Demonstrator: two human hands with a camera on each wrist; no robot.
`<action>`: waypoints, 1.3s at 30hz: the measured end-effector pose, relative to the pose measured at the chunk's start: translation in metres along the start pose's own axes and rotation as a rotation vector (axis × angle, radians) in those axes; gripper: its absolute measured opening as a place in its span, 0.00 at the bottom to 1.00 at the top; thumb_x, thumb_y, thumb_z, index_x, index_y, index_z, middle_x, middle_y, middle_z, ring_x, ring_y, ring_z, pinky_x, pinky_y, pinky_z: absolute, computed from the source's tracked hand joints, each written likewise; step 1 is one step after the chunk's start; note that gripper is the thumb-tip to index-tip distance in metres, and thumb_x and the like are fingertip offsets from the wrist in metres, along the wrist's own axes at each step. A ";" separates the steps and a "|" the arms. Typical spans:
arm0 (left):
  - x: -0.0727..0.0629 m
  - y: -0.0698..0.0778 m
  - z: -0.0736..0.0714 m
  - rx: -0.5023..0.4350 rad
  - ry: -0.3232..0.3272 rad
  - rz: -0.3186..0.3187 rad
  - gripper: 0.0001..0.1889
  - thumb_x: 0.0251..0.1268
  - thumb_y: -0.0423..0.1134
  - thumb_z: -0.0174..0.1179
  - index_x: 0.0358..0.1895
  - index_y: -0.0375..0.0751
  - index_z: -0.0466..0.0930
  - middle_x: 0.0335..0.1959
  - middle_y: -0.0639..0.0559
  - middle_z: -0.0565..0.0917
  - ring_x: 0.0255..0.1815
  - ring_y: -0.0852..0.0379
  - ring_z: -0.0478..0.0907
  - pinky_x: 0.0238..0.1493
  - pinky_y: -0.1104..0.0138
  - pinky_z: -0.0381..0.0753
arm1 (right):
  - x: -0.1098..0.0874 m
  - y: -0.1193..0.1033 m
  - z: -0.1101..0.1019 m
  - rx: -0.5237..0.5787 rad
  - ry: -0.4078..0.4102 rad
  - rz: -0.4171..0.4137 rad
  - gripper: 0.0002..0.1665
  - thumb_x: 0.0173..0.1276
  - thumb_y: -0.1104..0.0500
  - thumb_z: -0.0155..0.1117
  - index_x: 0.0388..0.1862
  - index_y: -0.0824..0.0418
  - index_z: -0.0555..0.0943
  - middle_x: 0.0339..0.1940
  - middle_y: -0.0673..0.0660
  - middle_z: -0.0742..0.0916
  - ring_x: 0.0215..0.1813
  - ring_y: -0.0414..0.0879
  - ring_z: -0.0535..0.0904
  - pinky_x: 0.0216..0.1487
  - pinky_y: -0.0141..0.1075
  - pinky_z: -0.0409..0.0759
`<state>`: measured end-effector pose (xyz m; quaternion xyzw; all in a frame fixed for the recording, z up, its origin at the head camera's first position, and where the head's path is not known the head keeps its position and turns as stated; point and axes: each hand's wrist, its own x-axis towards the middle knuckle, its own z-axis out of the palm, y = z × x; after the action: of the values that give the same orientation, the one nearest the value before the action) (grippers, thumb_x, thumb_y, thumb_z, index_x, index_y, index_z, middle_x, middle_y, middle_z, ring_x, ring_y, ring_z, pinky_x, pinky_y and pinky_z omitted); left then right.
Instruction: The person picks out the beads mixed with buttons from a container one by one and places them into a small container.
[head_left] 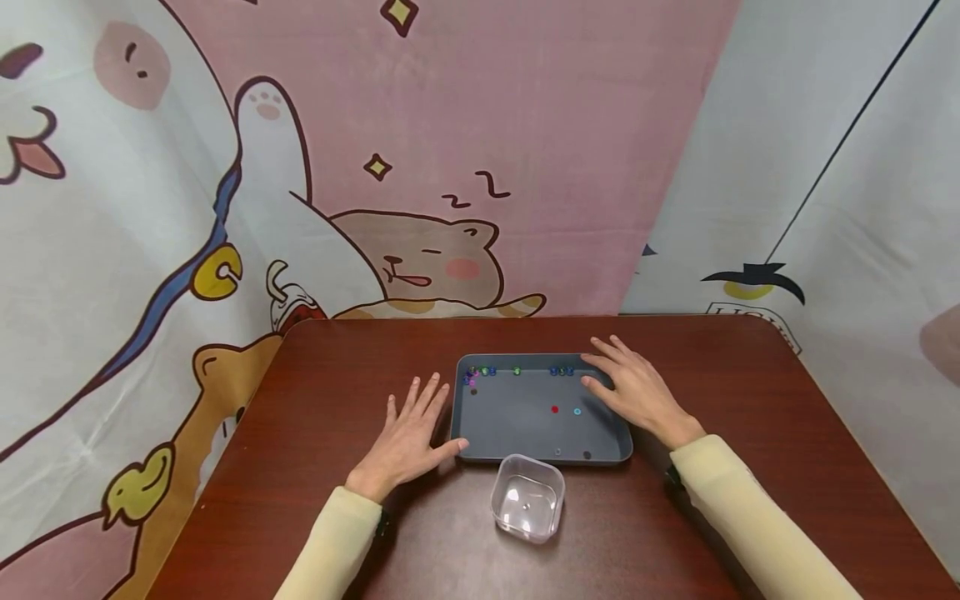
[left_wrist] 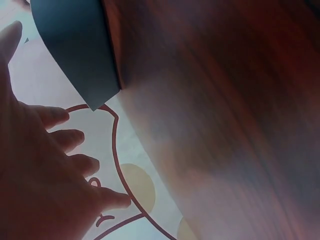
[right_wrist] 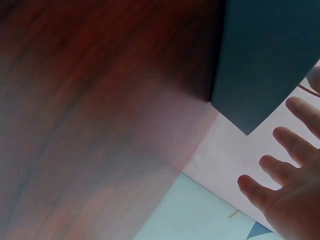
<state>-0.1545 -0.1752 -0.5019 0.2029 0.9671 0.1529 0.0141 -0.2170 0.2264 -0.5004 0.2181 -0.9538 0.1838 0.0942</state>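
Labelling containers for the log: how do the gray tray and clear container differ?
Size: the gray tray is much wider than the clear container.
Look: the tray is opaque, the container see-through.
Contents: the tray holds small colored pieces; none show in the container.
Both have rounded corners and sit on the table.

On the table [head_left: 337, 367], beads [head_left: 555, 409] lie in the tray [head_left: 510, 429], with the container [head_left: 527, 497] before it

Place: looked like a screened-off corner; could not be pinned down as home, office or studio.
Table [head_left: 750, 375]: showed reddish-brown wood grain.
Cloth backdrop [head_left: 585, 167]: hung creased behind and beside it, printed with cartoon animals [head_left: 427, 258].
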 end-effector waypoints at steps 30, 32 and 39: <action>0.004 0.000 0.009 -0.007 -0.048 0.087 0.50 0.68 0.72 0.55 0.84 0.44 0.55 0.86 0.51 0.52 0.84 0.36 0.45 0.72 0.26 0.46 | 0.025 -0.001 0.020 -0.063 -0.074 -0.050 0.19 0.69 0.55 0.74 0.56 0.60 0.89 0.75 0.67 0.74 0.79 0.70 0.59 0.68 0.70 0.66; 0.004 0.000 0.009 -0.004 -0.055 0.085 0.50 0.68 0.73 0.54 0.84 0.44 0.55 0.86 0.52 0.51 0.84 0.37 0.45 0.73 0.27 0.46 | 0.026 -0.001 0.021 -0.066 -0.081 -0.041 0.19 0.69 0.55 0.74 0.56 0.59 0.89 0.75 0.66 0.74 0.80 0.70 0.59 0.68 0.70 0.66; 0.003 0.001 0.008 -0.015 -0.072 0.080 0.50 0.69 0.74 0.53 0.84 0.45 0.54 0.86 0.53 0.51 0.85 0.38 0.44 0.73 0.27 0.45 | 0.027 -0.001 0.024 -0.089 -0.103 -0.016 0.19 0.69 0.55 0.74 0.57 0.59 0.89 0.75 0.66 0.74 0.79 0.70 0.59 0.68 0.70 0.67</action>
<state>-0.1564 -0.1709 -0.5096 0.2465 0.9560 0.1531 0.0441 -0.2431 0.2059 -0.5151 0.2302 -0.9629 0.1291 0.0562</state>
